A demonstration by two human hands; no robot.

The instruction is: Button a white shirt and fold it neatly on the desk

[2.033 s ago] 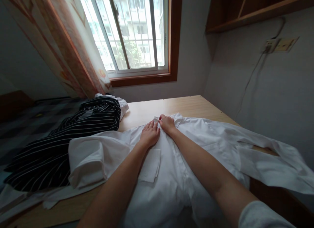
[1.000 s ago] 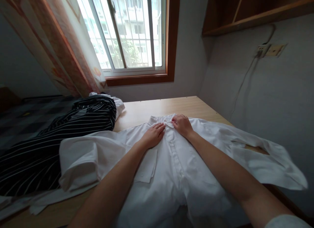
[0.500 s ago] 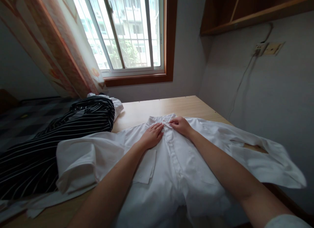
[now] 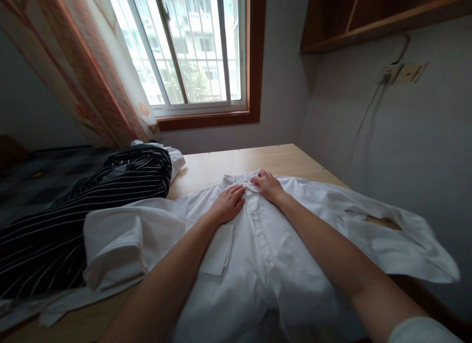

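So the shirt (image 4: 243,249) lay spread out on the table (image 4: 239,162), collar (image 4: 236,178) toward the window (image 4: 199,47), one sleeve (image 4: 114,249) out to each side. Left hand (image 4: 227,204) was flat on the front just below the collar, fingers fairly close together. Right hand (image 4: 269,187) was up at the collar, fingers curled with the tips on the cloth, though I honestly couldn't tell if they were pinching it. Some black striped cloth (image 4: 136,178) sat in a heap off to the left, and a curtain (image 4: 99,72) hung beside the window
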